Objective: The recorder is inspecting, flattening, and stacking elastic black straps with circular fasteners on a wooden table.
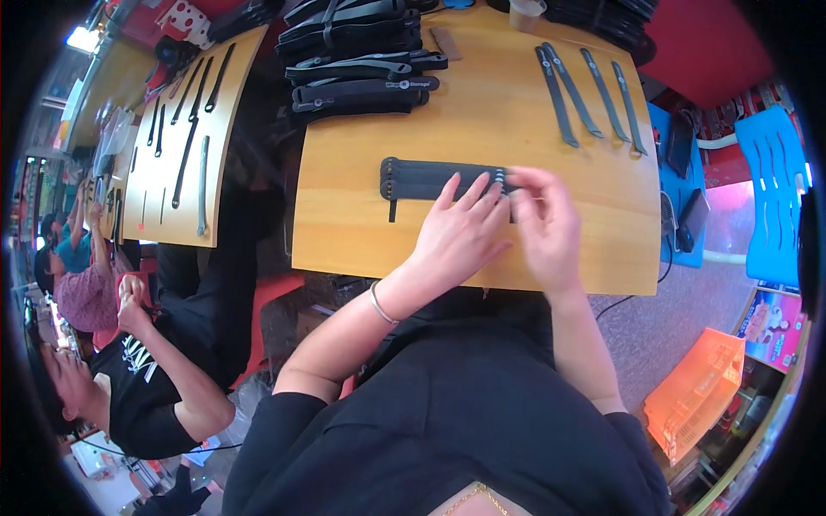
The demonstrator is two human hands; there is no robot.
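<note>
A small stack of black straps [422, 179] lies crosswise on the wooden table in front of me, rounded ends with holes to the left. A short dark strap end [392, 211] sticks out below its left part. My left hand [465, 219] rests over the stack's right half, fingers stretched and apart, pressing down rather than gripping. At the right end of the stack is my right hand [547, 225], its fingers bent toward the strap ends near small white marks. It is slightly smeared, and whether its fingertips pinch a strap is hidden.
Bundled black straps [361, 90] are piled at the table's far left. Several single straps [598, 95] lie at the far right, and a cup [526, 13] stands at the back. On the left, a person [163, 361] sits beside another table [185, 163] with straps. An orange crate [695, 391] stands lower right.
</note>
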